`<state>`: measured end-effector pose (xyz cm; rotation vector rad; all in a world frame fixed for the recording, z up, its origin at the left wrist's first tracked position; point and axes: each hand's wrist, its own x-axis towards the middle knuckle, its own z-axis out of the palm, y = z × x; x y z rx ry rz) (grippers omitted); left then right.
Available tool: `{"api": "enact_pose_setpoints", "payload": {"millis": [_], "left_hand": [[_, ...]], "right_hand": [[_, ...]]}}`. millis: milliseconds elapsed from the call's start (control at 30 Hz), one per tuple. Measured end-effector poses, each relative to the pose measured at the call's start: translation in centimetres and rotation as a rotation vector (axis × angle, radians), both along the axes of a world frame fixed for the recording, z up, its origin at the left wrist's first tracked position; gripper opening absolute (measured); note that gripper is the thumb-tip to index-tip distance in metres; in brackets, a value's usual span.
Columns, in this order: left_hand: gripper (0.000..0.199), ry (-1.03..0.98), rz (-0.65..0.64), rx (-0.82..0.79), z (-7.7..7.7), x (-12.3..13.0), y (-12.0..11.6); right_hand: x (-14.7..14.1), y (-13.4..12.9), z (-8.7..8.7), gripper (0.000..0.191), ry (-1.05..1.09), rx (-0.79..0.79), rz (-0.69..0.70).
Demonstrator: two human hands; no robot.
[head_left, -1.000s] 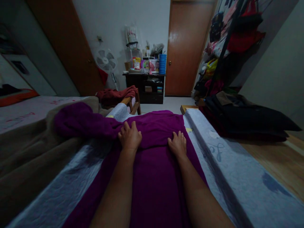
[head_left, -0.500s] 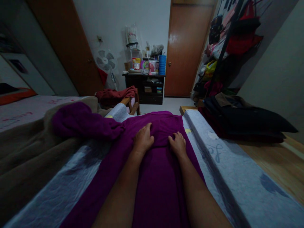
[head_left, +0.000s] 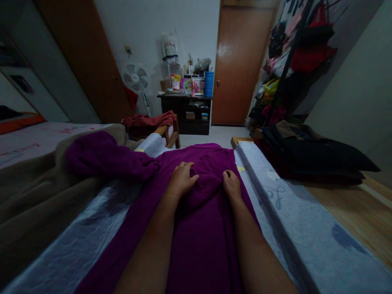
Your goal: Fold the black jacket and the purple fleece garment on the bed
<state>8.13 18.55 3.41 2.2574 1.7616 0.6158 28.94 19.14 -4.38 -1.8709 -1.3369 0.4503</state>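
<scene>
A long purple garment [head_left: 199,241] lies spread lengthwise over the patterned bed cover, its far edge close to the end of the bed. My left hand [head_left: 181,179] has its fingers curled on the cloth, thumb pointing right, with a fold caught by them. To the right, my right hand [head_left: 232,185] pinches the same garment between thumb and fingers. Between both hands the fabric rises in loose creases. A bunched purple cloth [head_left: 107,159] sits to the left, meeting the garment's upper left side; whether it is one of its sleeves I cannot tell.
A brown blanket [head_left: 39,196] covers the left side. Folded dark clothes [head_left: 312,151] are stacked at right on a wooden surface [head_left: 346,200]. Beyond the bed stand a chair with red cloth [head_left: 150,120], a fan [head_left: 136,77], a black cabinet [head_left: 185,114] and a door [head_left: 241,65].
My right hand has closed into a pinch and shifted slightly right. My left hand has moved a little left. The cloth between them has gone from fairly flat to lifted and creased.
</scene>
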Motion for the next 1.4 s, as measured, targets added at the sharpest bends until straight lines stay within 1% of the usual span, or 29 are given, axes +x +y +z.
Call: {"api": "enact_pose_setpoints", "payload": {"millis": [100, 133, 200, 333, 400, 467, 533, 567, 667, 767, 900, 967, 1000, 1100, 1200, 1300, 1400], "left_hand": [[0.07, 0.074, 0.043, -0.185, -1.0, -0.7, 0.4], [0.074, 0.067, 0.052, -0.205, -1.3, -0.8, 0.4], [0.075, 0.015, 0.057, -0.177, -1.7, -0.8, 0.6], [0.061, -0.173, -0.004, -0.075, -1.4, -0.1, 0.6], [0.05, -0.256, -0.074, -0.099, -1.1, 0.3, 0.5], [0.034, -0.272, -0.172, -0.166, -0.9, 0.6, 0.2], [0.023, -0.19, -0.243, -0.203, -0.6, 1.0, -0.3], [0.023, -0.127, -0.256, -0.207, -0.5, 1.2, -0.6], [0.03, 0.043, -0.252, -0.246, 0.0, 2.1, -1.7], [0.033, 0.136, -0.251, -0.334, 0.7, 3.1, -2.8], [0.038, 0.247, -0.277, -0.349, 2.0, 4.0, -4.7], [0.037, 0.281, -0.282, -0.306, 2.5, 4.1, -6.0], [0.036, 0.281, -0.283, -0.259, 2.7, 4.1, -6.7], [0.028, 0.205, -0.291, -0.055, 3.0, 3.9, -9.0], [0.029, 0.123, -0.315, 0.098, 3.0, 3.5, -11.5], [0.03, 0.04, -0.326, 0.17, 2.8, 3.3, -14.0], [0.032, -0.047, -0.34, 0.198, 2.2, 3.5, -16.3]], "right_hand": [[0.0, -0.1, 0.1, 0.043, -0.019, -0.005, 0.007], [0.0, -0.2, 0.2, 0.042, -0.019, -0.003, 0.004], [0.0, -0.2, 0.3, 0.042, -0.015, -0.003, 0.002], [0.4, -0.3, 0.4, 0.045, -0.008, -0.004, 0.038], [0.6, -0.2, 0.3, 0.048, 0.007, -0.007, 0.051], [0.8, -0.1, 0.1, 0.049, 0.033, -0.003, 0.045], [0.9, 0.0, -0.2, 0.049, 0.062, 0.014, 0.023], [0.9, 0.0, -0.3, 0.048, 0.075, 0.026, 0.014], [0.9, -0.1, -0.6, 0.044, 0.087, 0.048, 0.002], [0.9, -0.2, -0.7, 0.043, 0.075, 0.038, -0.001], [0.8, -0.2, -0.5, 0.039, 0.087, 0.022, 0.015], [0.6, -0.1, -0.2, 0.036, 0.11, 0.007, 0.043], [0.5, 0.0, 0.0, 0.032, 0.126, -0.003, 0.062], [0.5, 0.1, 0.7, 0.021, 0.193, -0.04, 0.136], [1.2, -0.5, 1.8, 0.02, 0.282, -0.082, 0.205], [2.1, -2.5, 2.8, 0.025, 0.371, -0.099, 0.214], [2.7, -5.9, 3.6, 0.028, 0.444, -0.121, 0.218]]}}
